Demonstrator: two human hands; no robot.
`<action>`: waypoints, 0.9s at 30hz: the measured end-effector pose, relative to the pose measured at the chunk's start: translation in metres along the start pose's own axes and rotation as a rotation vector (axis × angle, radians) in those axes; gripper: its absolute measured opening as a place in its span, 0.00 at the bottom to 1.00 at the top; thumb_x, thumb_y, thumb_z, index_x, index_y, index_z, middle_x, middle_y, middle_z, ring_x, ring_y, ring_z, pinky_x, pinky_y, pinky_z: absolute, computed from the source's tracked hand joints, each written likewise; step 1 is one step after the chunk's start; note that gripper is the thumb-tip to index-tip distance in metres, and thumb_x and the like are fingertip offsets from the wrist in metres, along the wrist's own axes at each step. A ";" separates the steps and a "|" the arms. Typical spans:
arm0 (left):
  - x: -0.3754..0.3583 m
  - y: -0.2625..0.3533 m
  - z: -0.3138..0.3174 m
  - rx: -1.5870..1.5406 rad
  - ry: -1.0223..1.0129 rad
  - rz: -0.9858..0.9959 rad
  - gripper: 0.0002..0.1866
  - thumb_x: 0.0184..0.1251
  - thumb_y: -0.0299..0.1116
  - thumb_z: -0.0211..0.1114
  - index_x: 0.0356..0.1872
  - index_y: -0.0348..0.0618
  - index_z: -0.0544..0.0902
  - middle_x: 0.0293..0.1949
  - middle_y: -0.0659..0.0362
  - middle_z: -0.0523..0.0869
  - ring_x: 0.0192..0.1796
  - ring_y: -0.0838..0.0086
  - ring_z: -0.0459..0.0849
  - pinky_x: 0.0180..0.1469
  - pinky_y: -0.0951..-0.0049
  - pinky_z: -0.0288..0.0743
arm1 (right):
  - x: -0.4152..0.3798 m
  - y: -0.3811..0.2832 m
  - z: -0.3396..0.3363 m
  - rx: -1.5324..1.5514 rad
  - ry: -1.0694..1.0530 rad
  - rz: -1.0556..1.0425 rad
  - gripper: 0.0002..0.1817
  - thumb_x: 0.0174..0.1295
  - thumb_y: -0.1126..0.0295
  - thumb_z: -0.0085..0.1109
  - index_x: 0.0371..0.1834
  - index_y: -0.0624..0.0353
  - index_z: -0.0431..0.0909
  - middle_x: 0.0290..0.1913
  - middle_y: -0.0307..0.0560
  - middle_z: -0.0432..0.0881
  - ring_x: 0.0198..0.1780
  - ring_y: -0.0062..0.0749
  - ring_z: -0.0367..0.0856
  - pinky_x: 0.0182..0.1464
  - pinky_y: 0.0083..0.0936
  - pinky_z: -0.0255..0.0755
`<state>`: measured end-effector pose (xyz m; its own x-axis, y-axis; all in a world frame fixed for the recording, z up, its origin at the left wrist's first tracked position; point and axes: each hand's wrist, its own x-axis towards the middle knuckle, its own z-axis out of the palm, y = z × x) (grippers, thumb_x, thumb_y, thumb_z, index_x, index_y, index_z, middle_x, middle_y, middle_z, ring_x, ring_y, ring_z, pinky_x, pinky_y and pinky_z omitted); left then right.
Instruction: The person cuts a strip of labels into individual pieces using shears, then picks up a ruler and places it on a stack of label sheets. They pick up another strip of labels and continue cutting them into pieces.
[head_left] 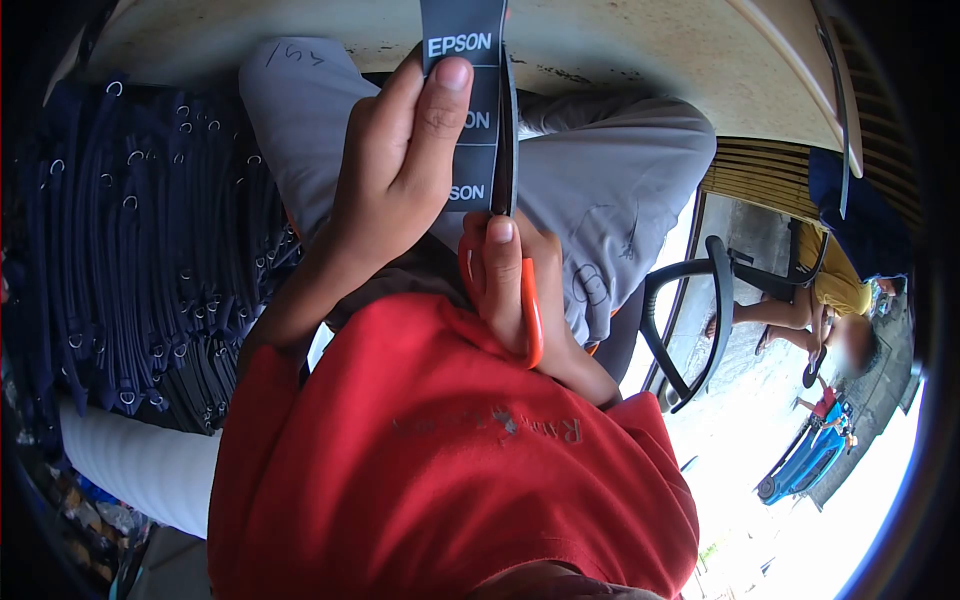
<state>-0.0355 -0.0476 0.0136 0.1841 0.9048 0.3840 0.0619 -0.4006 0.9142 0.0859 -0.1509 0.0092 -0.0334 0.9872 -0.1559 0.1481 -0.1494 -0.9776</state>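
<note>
Nearest: right hand [515, 290] closed in orange scissors [530, 310], blade along label strip [470, 100] edge. Left hand [400, 150] pinches strip upright, thumb on front. Cut in progress; three EPSON labels uncut. Beyond: dark strap pile [140, 250], table [620, 40].

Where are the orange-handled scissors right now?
In the head view, centre frame: the scissors sit in the right hand, blades along the right edge of the EPSON label strip that the left hand holds.
</note>
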 end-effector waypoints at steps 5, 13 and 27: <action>0.000 0.001 -0.001 -0.030 -0.006 -0.017 0.15 0.80 0.39 0.49 0.39 0.36 0.75 0.16 0.66 0.66 0.19 0.86 0.60 0.21 0.75 0.52 | 0.000 -0.003 0.001 -0.019 0.016 -0.010 0.22 0.77 0.56 0.38 0.36 0.63 0.73 0.14 0.46 0.70 0.15 0.36 0.72 0.22 0.30 0.65; 0.000 0.008 -0.002 -0.006 -0.021 -0.095 0.15 0.80 0.38 0.49 0.40 0.35 0.76 0.16 0.66 0.66 0.19 0.86 0.60 0.21 0.75 0.51 | 0.001 0.000 0.001 -0.004 0.012 -0.038 0.23 0.77 0.55 0.38 0.35 0.64 0.73 0.14 0.47 0.70 0.15 0.36 0.73 0.23 0.30 0.66; -0.001 0.008 -0.002 -0.019 -0.030 -0.103 0.15 0.80 0.38 0.48 0.41 0.35 0.75 0.16 0.65 0.66 0.19 0.85 0.60 0.21 0.73 0.52 | 0.001 0.002 -0.003 0.162 0.183 -0.121 0.35 0.70 0.37 0.35 0.37 0.64 0.70 0.11 0.33 0.65 0.12 0.16 0.62 0.17 0.16 0.52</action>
<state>-0.0368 -0.0518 0.0205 0.2071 0.9363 0.2837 0.0639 -0.3023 0.9511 0.0891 -0.1499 0.0074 0.1402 0.9898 -0.0230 -0.0071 -0.0222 -0.9997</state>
